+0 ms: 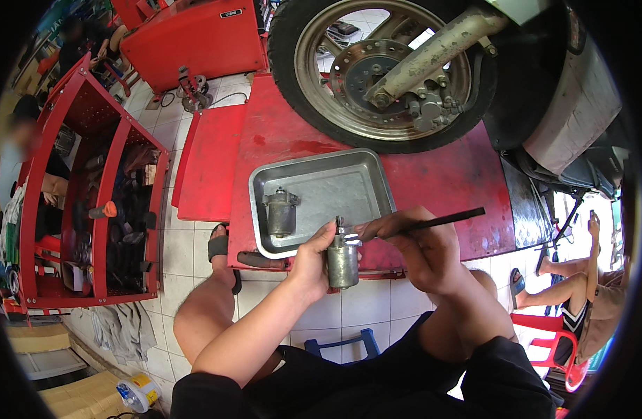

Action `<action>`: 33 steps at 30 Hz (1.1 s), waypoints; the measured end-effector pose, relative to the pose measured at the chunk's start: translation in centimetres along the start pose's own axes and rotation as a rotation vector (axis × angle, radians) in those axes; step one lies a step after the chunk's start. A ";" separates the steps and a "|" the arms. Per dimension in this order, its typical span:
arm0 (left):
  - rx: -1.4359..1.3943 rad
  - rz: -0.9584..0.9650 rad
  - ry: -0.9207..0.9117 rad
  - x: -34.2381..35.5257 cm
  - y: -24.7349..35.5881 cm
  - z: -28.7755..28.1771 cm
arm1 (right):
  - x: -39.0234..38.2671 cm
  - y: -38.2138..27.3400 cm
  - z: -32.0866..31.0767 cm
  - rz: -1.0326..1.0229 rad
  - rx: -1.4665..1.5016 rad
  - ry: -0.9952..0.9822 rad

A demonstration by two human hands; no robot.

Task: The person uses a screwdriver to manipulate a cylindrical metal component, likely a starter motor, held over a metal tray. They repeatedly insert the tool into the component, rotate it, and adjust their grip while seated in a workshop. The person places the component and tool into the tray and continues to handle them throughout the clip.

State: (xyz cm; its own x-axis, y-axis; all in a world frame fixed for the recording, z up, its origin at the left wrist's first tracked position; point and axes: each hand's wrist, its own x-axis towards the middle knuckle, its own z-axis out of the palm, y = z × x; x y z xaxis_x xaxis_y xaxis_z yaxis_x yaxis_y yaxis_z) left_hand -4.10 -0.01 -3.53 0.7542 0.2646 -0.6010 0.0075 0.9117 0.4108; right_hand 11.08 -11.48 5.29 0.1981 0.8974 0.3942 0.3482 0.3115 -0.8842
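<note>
Left hand (312, 261): fingers pinched one metal cylinder (343, 267). Right hand (425, 250): fingers pinched one dark-handled tool (452, 218). Beyond the fingers, one tray (342, 185) contained one similar cylinder (282, 216).

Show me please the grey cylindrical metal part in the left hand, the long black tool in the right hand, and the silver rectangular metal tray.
Held cylindrical part (343, 267): head view, side of its body.
Black tool (446, 218): head view, its exposed shaft.
Metal tray (338, 192): head view, bare floor inside.
</note>
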 end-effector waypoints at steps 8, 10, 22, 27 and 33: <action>0.015 0.072 -0.002 -0.5 0.1 -0.1 | -0.3 0.2 0.8 -0.017 -0.025 0.075; 0.010 0.087 -0.005 -0.5 0.2 0.0 | -0.2 0.2 1.1 -0.040 -0.032 0.118; -0.041 0.036 -0.035 -0.2 0.5 0.0 | 0.5 -1.3 2.1 -0.015 -0.070 0.154; -0.016 0.022 -0.051 0.0 0.1 0.1 | 0.0 -0.7 0.7 -0.005 -0.040 0.038; 0.010 0.014 -0.062 0.2 -0.3 0.1 | -0.5 0.0 0.8 -0.012 -0.049 -0.009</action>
State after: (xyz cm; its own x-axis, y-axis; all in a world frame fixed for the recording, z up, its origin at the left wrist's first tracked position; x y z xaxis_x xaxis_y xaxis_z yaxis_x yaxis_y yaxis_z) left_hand -3.94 -0.26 -3.69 0.7936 0.2571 -0.5514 0.0029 0.9048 0.4259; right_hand 10.18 -11.72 4.89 0.1856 0.8964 0.4026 0.3948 0.3072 -0.8659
